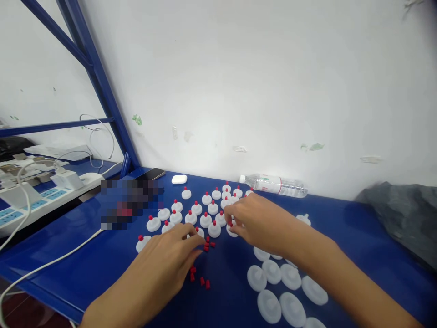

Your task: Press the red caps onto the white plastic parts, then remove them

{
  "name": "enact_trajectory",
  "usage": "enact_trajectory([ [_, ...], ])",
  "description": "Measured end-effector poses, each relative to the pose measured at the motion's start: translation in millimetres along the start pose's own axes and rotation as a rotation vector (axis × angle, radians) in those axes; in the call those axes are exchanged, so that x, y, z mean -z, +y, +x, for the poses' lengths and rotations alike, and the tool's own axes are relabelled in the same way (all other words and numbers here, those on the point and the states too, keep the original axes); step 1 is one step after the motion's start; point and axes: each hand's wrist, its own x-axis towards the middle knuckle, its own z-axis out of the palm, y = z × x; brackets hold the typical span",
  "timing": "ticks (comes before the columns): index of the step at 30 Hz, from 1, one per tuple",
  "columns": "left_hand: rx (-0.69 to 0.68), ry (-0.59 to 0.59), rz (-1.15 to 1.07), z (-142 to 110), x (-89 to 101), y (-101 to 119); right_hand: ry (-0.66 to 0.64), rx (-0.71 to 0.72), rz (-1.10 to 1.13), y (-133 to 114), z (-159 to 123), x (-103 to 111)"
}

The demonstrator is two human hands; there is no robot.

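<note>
My right hand is closed in a pinch at a small red cap on top of a white domed disc. My left hand is curled, thumb and forefinger close together beside a few loose red caps; whatever its fingertips hold is hidden. More loose red caps lie just below that hand. Around and behind both hands stand several white discs topped with red caps. Plain white discs without red tops lie under and near my right forearm.
A clear plastic bottle lies along the wall. A white earphone case and a phone are at the back left. A dark plastic bag sits at right. A white cable crosses the blue table, near a power strip.
</note>
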Motion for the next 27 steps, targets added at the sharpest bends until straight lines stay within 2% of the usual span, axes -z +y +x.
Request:
enact_trajectory([
  [5,0.013,-0.097,0.125,5,-10.6,2,-0.044,-0.035,-0.024,1,2,-1],
  [11,-0.04,-0.138,0.164,7,-16.4,1,-0.093,-0.233,-0.177,11,-2,10],
  [16,-0.022,-0.184,0.161,9,-17.2,1,-0.168,-0.263,-0.177,18,-1,0],
  [22,-0.045,-0.103,0.116,9,-17.6,0,-0.188,-0.268,-0.182,11,3,-9],
  [24,-0.048,-0.032,0.095,9,-16.2,1,-0.18,-0.283,-0.191,7,2,-7],
  [27,-0.038,0.137,0.005,8,-12.9,3,-0.153,-0.302,-0.201,0,0,2],
])
